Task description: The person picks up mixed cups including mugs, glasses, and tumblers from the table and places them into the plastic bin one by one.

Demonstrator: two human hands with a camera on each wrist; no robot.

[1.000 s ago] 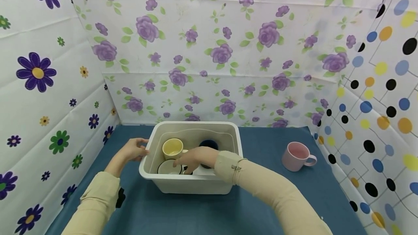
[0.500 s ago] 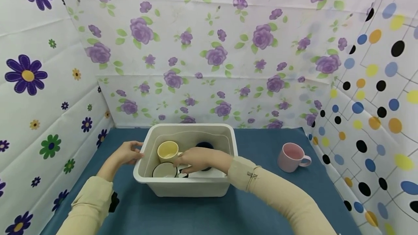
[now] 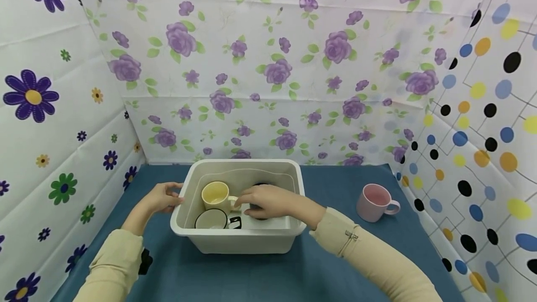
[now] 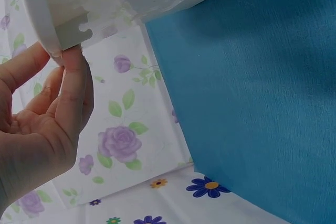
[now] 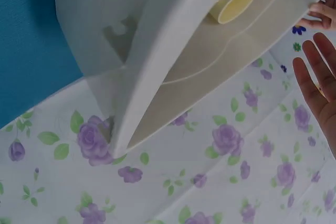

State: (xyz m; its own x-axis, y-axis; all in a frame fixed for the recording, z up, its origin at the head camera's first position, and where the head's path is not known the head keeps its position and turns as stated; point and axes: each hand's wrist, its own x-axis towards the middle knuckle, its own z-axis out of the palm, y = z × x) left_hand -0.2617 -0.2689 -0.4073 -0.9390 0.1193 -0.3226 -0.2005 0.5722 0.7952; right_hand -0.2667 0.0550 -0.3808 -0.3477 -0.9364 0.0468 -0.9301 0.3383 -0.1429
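A pale plastic tub (image 3: 239, 232) stands on the blue cloth in the head view. My left hand (image 3: 161, 198) pinches its left rim between thumb and fingers, and the left wrist view shows the same grip close up. Inside the tub, a yellow mug (image 3: 216, 194) sits at the back left, with a white mug with a black rim (image 3: 211, 219) in front of it. My right hand (image 3: 268, 200) is over the tub, fingertips by the yellow mug's handle. Beneath it a dark mug is mostly hidden. In the right wrist view its fingers (image 5: 318, 61) look extended and hold nothing.
To the right of the tub, a pink mug (image 3: 375, 203) stands upright on the blue cloth (image 3: 335, 190). Patterned sheets hang at the back and both sides. A small black object (image 3: 145, 262) shows beside the left sleeve.
My right hand has drawn back to the right, away from the white mug, uncovering its black handle. My left hand keeps hold of the rim. The head view has shifted slightly.
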